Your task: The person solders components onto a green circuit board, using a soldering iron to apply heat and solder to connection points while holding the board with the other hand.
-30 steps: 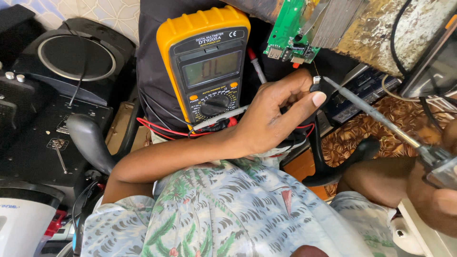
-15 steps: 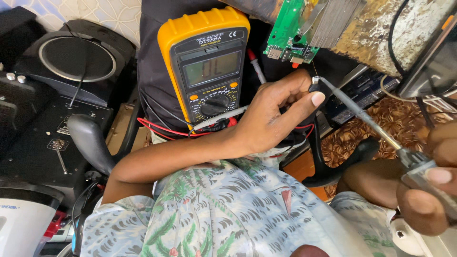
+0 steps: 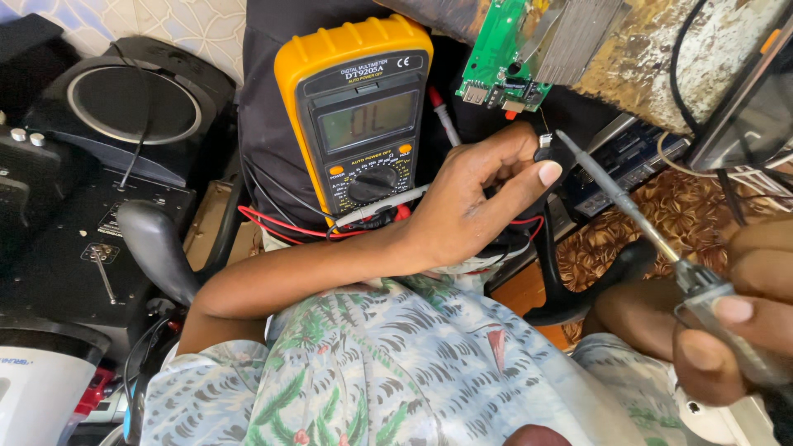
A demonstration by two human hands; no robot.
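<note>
Centrally, yellow multimeter (image 3: 358, 116); green circuit board (image 3: 500, 58) top-right.

Round black speaker (image 3: 136, 116) far left; green circuit board (image 3: 502, 59) above; white appliance (image 3: 37, 396) bottom-left.

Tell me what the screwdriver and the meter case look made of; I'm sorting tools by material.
Screwdriver: the long shaft looks like bare metal, grey with a dull sheen; the handle in the right hand seems clear plastic, since it looks see-through. Meter: the yellow outer shell looks like soft matte rubber or plastic, with ribbed edges; the dark grey face seems hard plastic. The left hand lies beside it.
</note>
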